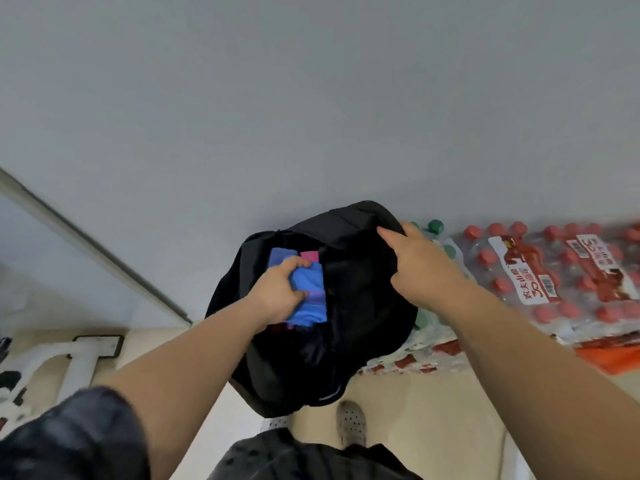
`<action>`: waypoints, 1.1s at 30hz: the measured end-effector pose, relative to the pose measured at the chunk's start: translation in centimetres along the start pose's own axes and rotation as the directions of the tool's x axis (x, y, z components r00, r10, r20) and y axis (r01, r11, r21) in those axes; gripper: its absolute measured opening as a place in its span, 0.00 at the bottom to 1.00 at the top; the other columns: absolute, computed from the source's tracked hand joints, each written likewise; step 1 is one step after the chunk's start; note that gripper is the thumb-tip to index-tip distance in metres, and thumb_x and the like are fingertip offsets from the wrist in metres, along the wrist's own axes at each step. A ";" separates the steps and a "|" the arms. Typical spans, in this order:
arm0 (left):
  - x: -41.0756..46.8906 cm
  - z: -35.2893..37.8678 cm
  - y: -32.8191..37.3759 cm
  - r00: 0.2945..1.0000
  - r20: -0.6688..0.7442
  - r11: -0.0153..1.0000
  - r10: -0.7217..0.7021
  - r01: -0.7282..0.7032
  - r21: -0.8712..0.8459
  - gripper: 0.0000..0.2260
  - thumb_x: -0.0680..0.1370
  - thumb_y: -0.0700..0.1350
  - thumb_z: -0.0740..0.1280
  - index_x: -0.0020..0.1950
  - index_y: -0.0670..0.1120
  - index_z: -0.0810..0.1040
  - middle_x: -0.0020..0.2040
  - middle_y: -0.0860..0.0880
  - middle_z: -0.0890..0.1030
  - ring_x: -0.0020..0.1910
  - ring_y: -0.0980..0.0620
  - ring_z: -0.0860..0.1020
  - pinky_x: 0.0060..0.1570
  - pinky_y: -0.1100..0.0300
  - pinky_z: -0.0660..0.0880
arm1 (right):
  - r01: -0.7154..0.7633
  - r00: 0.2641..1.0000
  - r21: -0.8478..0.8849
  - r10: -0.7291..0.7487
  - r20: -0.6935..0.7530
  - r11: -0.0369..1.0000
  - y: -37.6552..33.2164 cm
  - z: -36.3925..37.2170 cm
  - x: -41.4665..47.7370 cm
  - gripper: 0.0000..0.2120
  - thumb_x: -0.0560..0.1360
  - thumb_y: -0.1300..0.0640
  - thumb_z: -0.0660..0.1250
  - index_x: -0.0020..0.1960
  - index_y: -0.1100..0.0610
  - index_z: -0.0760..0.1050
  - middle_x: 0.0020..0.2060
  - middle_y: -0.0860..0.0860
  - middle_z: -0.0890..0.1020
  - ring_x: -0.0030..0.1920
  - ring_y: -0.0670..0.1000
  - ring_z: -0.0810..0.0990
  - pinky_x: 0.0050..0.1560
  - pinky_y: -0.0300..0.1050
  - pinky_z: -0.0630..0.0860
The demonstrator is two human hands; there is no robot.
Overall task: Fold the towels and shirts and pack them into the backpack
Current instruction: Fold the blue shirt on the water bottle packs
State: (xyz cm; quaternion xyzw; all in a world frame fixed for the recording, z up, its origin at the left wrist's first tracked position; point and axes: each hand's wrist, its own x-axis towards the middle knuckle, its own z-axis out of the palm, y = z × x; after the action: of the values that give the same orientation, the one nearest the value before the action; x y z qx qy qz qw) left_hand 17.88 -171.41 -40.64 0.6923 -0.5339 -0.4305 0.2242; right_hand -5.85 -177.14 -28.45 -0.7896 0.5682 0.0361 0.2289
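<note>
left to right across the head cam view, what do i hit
white letter-shaped piece on the floor → left hand gripping blue folded cloth → right hand holding the black backpack → shrink-wrapped packs of red-capped bottles

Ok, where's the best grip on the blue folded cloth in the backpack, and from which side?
Its exposed left edge, pinched across the fold, coming from above-left through the backpack mouth, as the left hand does. The blue folded cloth sits just inside the opening, and the right hand holds the black flap on the other side.
</note>
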 end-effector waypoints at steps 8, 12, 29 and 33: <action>5.9 1.3 -0.1 1.000 0.012 0.983 -0.001 0.003 -0.182 0.22 0.75 0.43 0.73 0.63 0.59 0.70 0.49 0.47 0.79 0.36 0.52 0.76 0.34 0.58 0.76 | -0.036 0.997 0.013 0.037 -0.071 0.999 -0.2 -0.1 0.4 0.38 0.75 0.68 0.62 0.81 0.49 0.56 0.79 0.47 0.58 0.74 0.53 0.65 0.69 0.41 0.64; 7.2 1.9 -0.5 0.989 0.138 0.993 0.051 -0.036 -0.110 0.23 0.75 0.41 0.71 0.65 0.57 0.69 0.52 0.39 0.81 0.43 0.46 0.79 0.45 0.50 0.79 | -0.043 0.997 0.005 0.043 -0.069 0.999 -0.5 -0.4 0.6 0.38 0.75 0.68 0.63 0.81 0.50 0.56 0.78 0.49 0.59 0.73 0.55 0.68 0.67 0.42 0.67; 2.7 0.5 -4.0 0.881 0.451 0.139 0.140 -0.469 0.872 0.31 0.80 0.66 0.43 0.81 0.57 0.42 0.82 0.44 0.40 0.80 0.41 0.39 0.72 0.33 0.34 | -0.062 0.995 0.010 0.062 -0.080 0.998 -1.3 0.6 0.4 0.37 0.75 0.68 0.62 0.81 0.49 0.57 0.78 0.49 0.58 0.71 0.57 0.70 0.68 0.48 0.71; 3.8 1.0 -3.6 0.934 0.353 0.232 0.045 -0.354 0.906 0.36 0.76 0.72 0.41 0.81 0.59 0.40 0.81 0.44 0.38 0.80 0.41 0.39 0.70 0.33 0.30 | -0.062 0.994 0.010 0.063 -0.092 0.998 -1.5 1.1 0.4 0.37 0.75 0.67 0.62 0.81 0.48 0.57 0.78 0.48 0.58 0.69 0.56 0.71 0.65 0.46 0.72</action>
State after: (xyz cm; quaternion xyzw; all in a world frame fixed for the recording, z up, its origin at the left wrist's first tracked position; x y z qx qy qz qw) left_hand 19.28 -173.60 -45.28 0.5486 -0.7921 -0.0691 -0.2586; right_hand -4.09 -176.70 -29.05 -0.7714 0.6028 0.0047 0.2037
